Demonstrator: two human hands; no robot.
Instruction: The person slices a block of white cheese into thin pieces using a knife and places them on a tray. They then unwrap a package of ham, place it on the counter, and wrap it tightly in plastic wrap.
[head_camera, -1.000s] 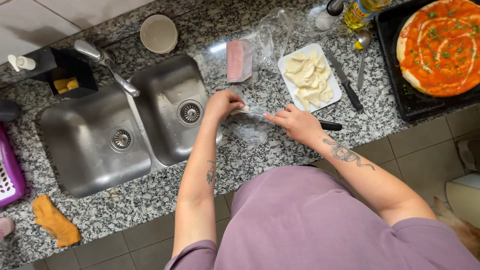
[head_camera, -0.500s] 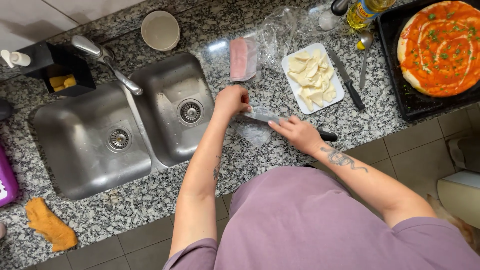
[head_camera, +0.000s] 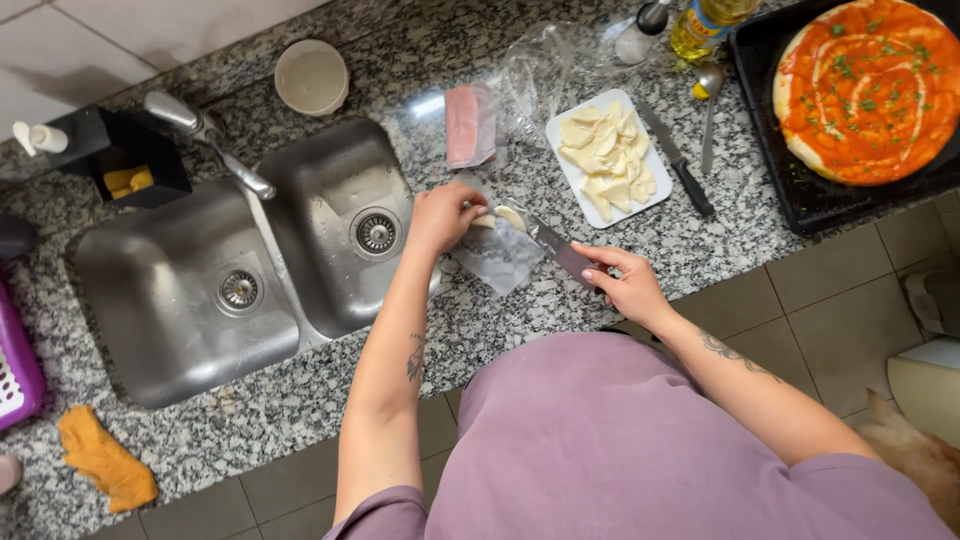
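My left hand (head_camera: 442, 213) grips a pale piece of cheese (head_camera: 505, 217) that rests on a clear plastic wrapper (head_camera: 497, 257) on the granite counter, just right of the sink. My right hand (head_camera: 624, 285) holds the dark handle of a knife (head_camera: 556, 246), whose blade reaches up-left to the cheese. A white rectangular tray (head_camera: 655, 199) of cheese slices (head_camera: 605, 160) lies just beyond the knife.
A double steel sink (head_camera: 160, 320) with a tap (head_camera: 205, 137) fills the left. A pack of sliced ham (head_camera: 464, 124), a second knife (head_camera: 676, 159), a spoon (head_camera: 709, 100), an oil bottle (head_camera: 703, 20) and a sauced pizza base (head_camera: 868, 85) on a black tray (head_camera: 775, 170) lie behind. An orange cloth (head_camera: 106, 459) sits at lower left.
My right hand has shifted right and taken the knife by its handle, setting the blade against the cheese. My left hand stays on the cheese. The camera view has drifted slightly.
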